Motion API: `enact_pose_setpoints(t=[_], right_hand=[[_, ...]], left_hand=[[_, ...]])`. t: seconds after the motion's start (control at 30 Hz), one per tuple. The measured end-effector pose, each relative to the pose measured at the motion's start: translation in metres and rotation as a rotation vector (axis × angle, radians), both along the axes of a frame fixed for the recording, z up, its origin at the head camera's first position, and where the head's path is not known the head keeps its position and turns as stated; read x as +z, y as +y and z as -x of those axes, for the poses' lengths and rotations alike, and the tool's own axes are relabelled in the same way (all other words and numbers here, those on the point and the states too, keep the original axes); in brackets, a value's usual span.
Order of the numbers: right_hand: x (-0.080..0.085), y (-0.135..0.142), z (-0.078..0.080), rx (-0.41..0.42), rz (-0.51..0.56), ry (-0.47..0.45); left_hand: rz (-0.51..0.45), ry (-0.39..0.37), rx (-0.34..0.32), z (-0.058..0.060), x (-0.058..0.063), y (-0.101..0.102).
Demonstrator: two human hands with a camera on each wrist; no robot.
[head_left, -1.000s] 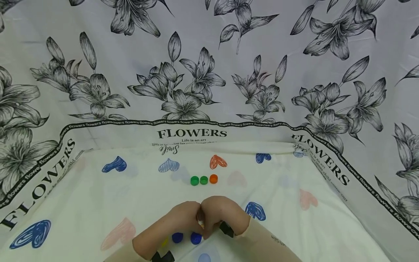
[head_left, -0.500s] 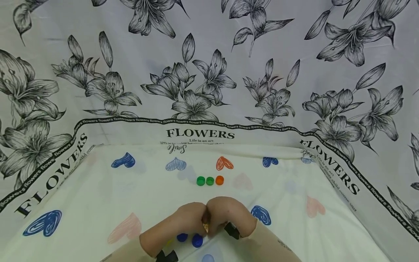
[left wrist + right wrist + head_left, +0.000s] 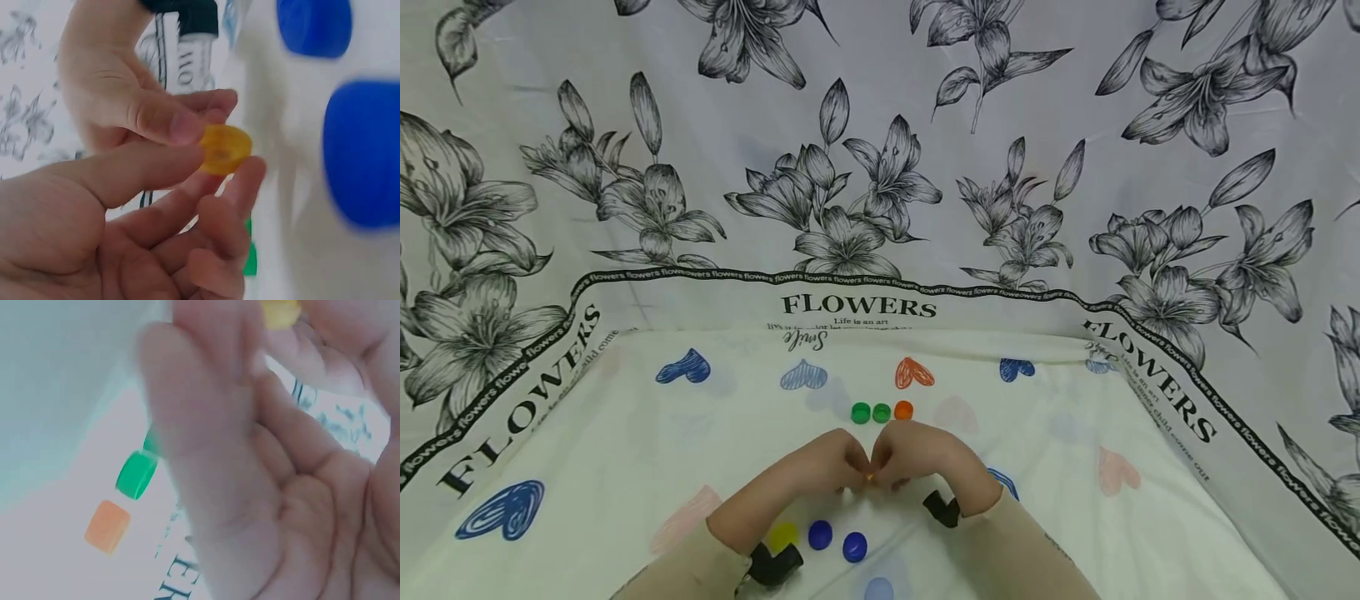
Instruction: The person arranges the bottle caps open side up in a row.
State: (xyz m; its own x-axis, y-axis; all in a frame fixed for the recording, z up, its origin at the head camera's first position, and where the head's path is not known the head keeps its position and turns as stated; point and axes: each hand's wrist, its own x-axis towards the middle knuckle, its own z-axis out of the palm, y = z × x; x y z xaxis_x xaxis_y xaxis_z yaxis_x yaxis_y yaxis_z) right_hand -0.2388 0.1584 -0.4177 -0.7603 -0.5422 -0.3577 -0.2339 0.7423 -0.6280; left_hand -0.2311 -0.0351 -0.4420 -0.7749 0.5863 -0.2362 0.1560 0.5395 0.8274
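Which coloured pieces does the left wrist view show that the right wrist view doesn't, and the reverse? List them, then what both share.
Left wrist only: two round blue plastic caps. Right wrist only: a round orange plastic cap. Both: the small yellow plastic piece held by the left hand and right hand, plus green plastic, only a sliver in the left wrist view.

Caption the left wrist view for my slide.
Both hands grip one small yellow piece, two blue pieces blurred at the frame's right.
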Motion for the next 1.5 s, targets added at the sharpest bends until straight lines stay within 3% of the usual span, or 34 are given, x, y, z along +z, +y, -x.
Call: enact_pose_setpoints(t=[0.1,0.2,0.33,0.43,0.53,0.8,0.9,1.03,1.13,1.27,1.37,1.5], right_hand=[[-0.001,0.003,0.013,-0.065,0.15,-0.005],[-0.003,-0.004,0.025,-0.161,0.235,0.014],[-0.008,-0.023,0.037,-0.321,0.221,0.114],[-0.014,-0.031,0.038,-0.381,0.17,0.197],[-0.019,-0.034,0.038,-0.37,0.129,0.268],[-0.016,-0.045,0.04,-0.299,0.038,0.332],[-0.009,-0.045,0.036,-0.275,-0.02,0.33],[-0.001,-0.044,0.026,-0.173,-0.122,0.236],[0.002,-0.045,0.019,-0.026,-0.203,0.165],[0.006,-0.048,0.014,0.174,-0.31,0.161],[0.006,-0.05,0.013,0.23,-0.35,0.166],[0.004,-0.052,0.015,0.194,-0.333,0.138]], left_hand=[[-0.05,0.008,0.105,0.012,-0.001,-0.007],[-0.081,0.036,0.252,0.022,-0.004,-0.014],[-0.125,0.024,0.451,0.032,-0.011,-0.02],[-0.173,0.003,0.533,0.036,-0.018,-0.019],[-0.2,0.017,0.55,0.039,-0.024,-0.015],[-0.176,0.092,0.544,0.048,-0.025,-0.02],[-0.07,0.148,0.521,0.049,-0.025,-0.022],[0.111,0.235,0.475,0.047,-0.02,-0.025],[0.124,0.196,0.438,0.045,-0.016,-0.025],[0.046,0.104,0.425,0.043,-0.013,-0.024],[0.02,0.085,0.45,0.043,-0.013,-0.024],[0.004,0.09,0.476,0.044,-0.013,-0.027]])
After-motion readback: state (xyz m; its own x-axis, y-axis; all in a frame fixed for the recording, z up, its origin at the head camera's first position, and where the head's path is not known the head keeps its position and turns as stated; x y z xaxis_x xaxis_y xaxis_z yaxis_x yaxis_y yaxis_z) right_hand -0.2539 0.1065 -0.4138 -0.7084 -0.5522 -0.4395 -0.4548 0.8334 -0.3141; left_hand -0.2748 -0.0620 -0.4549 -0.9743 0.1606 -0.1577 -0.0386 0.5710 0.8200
